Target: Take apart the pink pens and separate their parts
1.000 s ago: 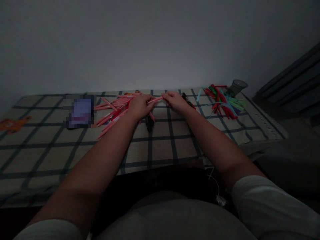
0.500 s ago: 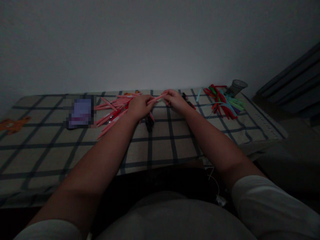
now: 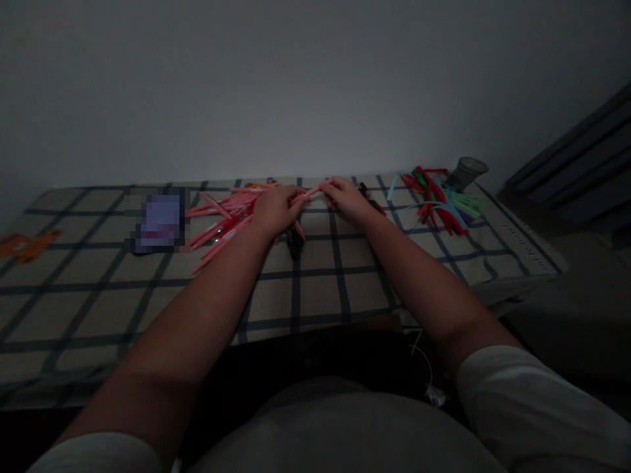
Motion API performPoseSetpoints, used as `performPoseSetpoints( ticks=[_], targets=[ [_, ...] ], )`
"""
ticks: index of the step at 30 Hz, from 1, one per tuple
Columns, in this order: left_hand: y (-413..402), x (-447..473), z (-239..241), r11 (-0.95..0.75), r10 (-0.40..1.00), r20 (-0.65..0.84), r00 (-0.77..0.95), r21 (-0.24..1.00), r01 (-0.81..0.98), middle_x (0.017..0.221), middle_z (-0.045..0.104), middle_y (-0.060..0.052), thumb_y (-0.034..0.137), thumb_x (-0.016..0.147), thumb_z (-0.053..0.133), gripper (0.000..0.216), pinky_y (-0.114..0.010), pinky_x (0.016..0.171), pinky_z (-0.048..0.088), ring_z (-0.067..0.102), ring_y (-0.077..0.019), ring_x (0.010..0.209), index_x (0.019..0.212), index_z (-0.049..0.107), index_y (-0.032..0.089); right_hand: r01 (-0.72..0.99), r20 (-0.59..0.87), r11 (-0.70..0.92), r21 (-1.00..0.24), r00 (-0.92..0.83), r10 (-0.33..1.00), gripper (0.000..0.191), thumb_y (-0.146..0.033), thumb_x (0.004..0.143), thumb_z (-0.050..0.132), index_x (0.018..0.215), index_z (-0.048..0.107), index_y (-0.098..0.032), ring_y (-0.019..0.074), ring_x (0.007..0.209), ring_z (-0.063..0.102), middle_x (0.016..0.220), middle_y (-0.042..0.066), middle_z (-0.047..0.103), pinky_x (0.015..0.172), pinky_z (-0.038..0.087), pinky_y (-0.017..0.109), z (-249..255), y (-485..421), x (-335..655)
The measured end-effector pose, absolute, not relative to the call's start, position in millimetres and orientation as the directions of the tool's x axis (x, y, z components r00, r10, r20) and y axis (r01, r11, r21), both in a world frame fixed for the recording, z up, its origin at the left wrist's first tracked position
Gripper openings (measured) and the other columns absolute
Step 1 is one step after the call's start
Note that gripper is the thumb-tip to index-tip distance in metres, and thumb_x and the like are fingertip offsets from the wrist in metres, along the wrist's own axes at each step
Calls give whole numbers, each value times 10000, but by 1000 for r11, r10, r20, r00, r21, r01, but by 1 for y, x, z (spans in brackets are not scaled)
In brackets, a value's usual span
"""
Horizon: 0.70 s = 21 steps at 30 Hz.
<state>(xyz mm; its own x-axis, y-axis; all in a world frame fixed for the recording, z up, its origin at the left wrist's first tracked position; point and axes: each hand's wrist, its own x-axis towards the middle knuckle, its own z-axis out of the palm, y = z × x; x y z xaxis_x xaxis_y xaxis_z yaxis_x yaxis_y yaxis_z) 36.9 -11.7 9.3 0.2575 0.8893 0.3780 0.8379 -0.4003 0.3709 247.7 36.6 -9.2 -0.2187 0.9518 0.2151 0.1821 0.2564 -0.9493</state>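
Note:
Between my two hands a slim pink pen (image 3: 311, 192) is stretched level. My left hand (image 3: 279, 209) is closed round its left end, over a heap of similar pink pens (image 3: 217, 230) with white and red marks. At the pen's right end, the fingers of my right hand (image 3: 344, 199) pinch it; the tip is hidden by them. Below my left hand lies a small bunch of black pieces (image 3: 295, 243), too dark to make out. Beside my right hand are more dark, slim pieces (image 3: 367, 194), partly covered.
Colourful strips (image 3: 436, 203) lie on the right of the checked tablecloth (image 3: 315, 289), by a tipped clear cup (image 3: 468, 169). A phone-like object (image 3: 160, 223), blurred out, is at left, with an orange cutout (image 3: 29, 246) farther left. The wall (image 3: 315, 85) bounds the back.
The pink pen and the right fingers have shifted very slightly; the right fingers now sit a little more to the left on its end. The rest looks unchanged.

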Motion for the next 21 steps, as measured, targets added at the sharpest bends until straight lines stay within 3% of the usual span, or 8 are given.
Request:
performPoseSetpoints(
  ticks=[7, 12, 21],
  targets=[
    [-9, 36, 6, -407, 884, 393, 254, 379, 831, 1067, 821, -117, 459, 1041, 580, 411, -354, 806, 458, 686, -264, 923, 1242, 842, 216, 119, 214, 231, -966, -145, 966, 277, -397, 1056, 686, 859, 568, -241, 105, 589, 489, 675, -53, 543, 566, 401, 212, 1, 30, 247],
    [-7, 34, 4, -405, 886, 391, 251, 386, 829, 1095, 831, -118, 474, 1037, 597, 427, -346, 797, 460, 698, -263, 925, 1280, 832, 213, 66, 228, 237, -969, -121, 966, 368, -475, 1009, 757, 856, 512, -247, 89, 642, 541, 859, -16, 663, 554, 421, 199, 8, 26, 244],
    [-3, 33, 1, -421, 871, 418, 258, 364, 831, 1147, 841, -106, 475, 1038, 623, 435, -346, 851, 485, 718, -265, 969, 1363, 815, 259, 1, 252, 252, -968, -81, 964, 411, -568, 998, 765, 889, 539, -244, 80, 672, 571, 942, 3, 721, 571, 442, 193, 9, 23, 246]
  ],
)
